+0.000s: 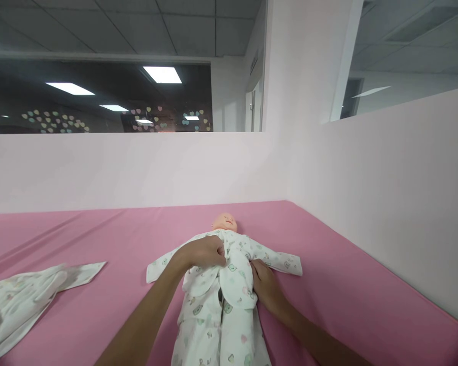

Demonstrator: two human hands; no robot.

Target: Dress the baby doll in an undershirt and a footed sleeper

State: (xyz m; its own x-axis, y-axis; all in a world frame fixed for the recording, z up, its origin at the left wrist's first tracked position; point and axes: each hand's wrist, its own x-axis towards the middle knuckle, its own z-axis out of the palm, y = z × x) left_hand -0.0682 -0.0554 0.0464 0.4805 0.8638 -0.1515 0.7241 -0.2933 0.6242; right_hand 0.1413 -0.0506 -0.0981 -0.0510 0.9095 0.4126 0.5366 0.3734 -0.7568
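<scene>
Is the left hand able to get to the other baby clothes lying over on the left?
Probably yes. The left hand now grips the doll's outfit, but only bare pink mattress lies between it and the spare garment.

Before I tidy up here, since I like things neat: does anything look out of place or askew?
Yes. A second garment lies crumpled and skewed at the left edge of the pink mat, away from the doll. The doll's outfit hangs open at the front.
</scene>
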